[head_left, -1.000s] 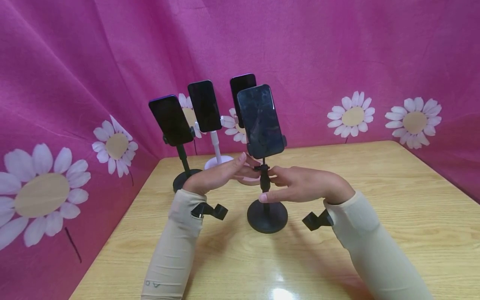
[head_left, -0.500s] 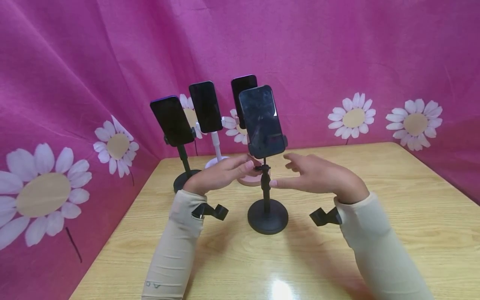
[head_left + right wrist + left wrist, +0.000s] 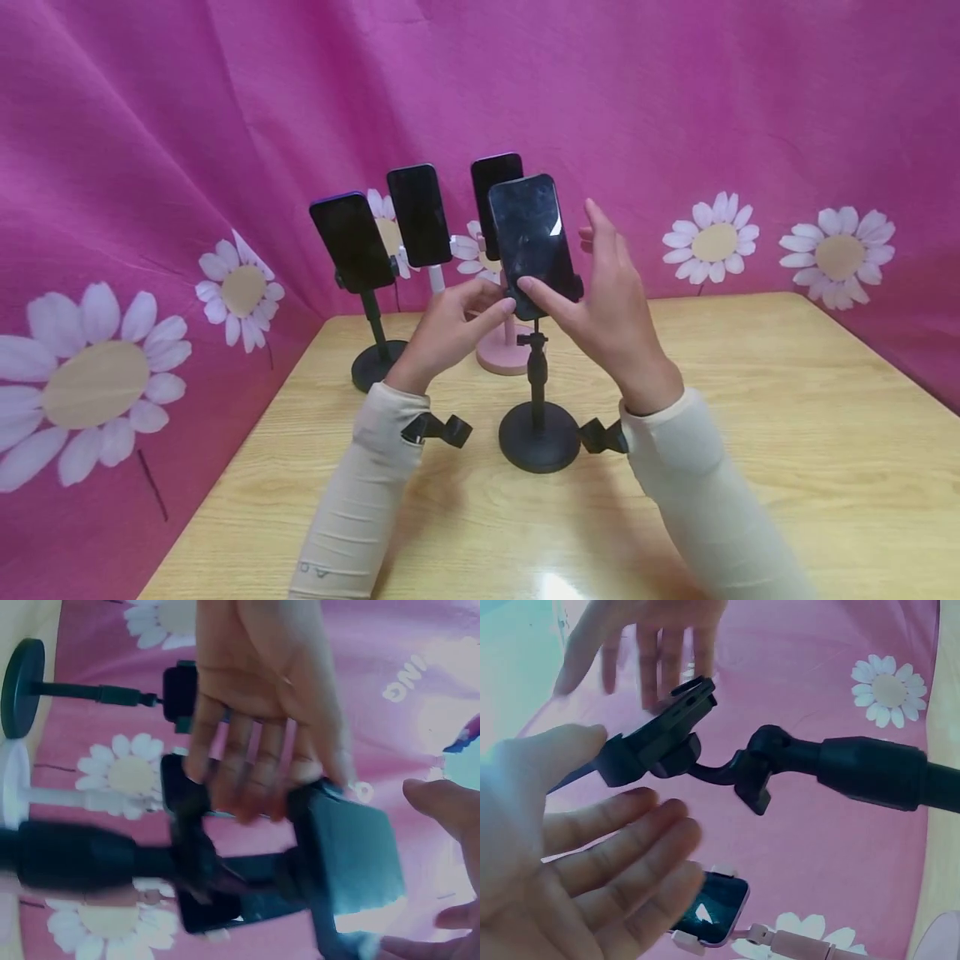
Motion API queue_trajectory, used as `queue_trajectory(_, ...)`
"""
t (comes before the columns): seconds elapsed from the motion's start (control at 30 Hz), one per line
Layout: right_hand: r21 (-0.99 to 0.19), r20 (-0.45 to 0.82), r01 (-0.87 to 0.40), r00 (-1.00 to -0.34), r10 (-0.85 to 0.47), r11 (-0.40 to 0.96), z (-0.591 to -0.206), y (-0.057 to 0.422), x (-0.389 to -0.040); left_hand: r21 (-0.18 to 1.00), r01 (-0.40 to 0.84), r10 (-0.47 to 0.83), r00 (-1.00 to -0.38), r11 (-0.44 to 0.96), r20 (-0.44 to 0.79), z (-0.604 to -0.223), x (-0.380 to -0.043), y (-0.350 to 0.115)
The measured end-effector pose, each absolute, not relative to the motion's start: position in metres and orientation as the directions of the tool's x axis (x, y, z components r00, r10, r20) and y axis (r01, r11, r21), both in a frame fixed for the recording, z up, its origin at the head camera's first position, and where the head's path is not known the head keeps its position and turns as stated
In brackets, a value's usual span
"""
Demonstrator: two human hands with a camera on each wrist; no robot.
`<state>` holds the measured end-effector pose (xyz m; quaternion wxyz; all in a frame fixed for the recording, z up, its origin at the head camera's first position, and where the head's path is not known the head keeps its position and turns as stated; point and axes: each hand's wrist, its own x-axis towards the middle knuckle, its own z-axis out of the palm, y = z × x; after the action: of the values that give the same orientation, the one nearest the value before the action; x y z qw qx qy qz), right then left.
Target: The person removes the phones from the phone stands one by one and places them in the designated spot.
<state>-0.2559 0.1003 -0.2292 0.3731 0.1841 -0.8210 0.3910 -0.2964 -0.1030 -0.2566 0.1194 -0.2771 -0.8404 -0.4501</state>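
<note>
A smartphone sits upright, leaning back, in the clamp of a black phone stand. My left hand is at its lower left corner, the thumb at the clamp's end and the fingers extended behind, apart from the stand in the left wrist view. On the other side my right hand is raised, fingers extended beside the phone. Its thumb lies in front of the lower screen in the head view; whether it touches cannot be told. Neither hand grips the stand's pole.
Behind stand more phones on holders: a left phone on a black stand, a middle phone on a white one, and a back phone on a pink base. A pink daisy-print cloth surrounds the wooden table.
Both hands have left the stand's neck and moved up to the phone. My right hand let go of the pole and rose, turning its fingers upward. The stand remains in place.
</note>
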Motion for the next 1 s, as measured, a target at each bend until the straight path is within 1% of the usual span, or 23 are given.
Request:
queue_trajectory(0.07,-0.497,0.778,-0.612,-0.628,0.004,0.616,-0.233,0.093,-0.261,0.689,0.579,0.336,-0.815,0.435,0.473,-0.258,-0.296,-0.099)
queue_trajectory(0.23,-0.508,0.798,-0.628,-0.601,0.048,0.589,-0.245,0.08,-0.273,0.69,0.601,0.334,-0.798,0.403,0.501,-0.263,-0.293,-0.092)
queue_trajectory(0.53,-0.527,0.812,-0.553,-0.551,0.192,0.645,-0.25,0.066,-0.279,0.672,0.652,0.403,-0.753,0.352,0.52,-0.267,-0.296,-0.093)
queue_trajectory(0.63,-0.527,0.819,-0.545,-0.531,0.217,0.652,-0.249,0.061,-0.28,0.658,0.67,0.418,-0.737,0.344,0.532,-0.266,-0.298,-0.097)
queue_trajectory(1.0,-0.542,0.83,-0.586,-0.484,0.277,0.602,-0.25,0.049,-0.287,0.622,0.712,0.437,-0.696,0.324,0.569,-0.264,-0.305,-0.106)
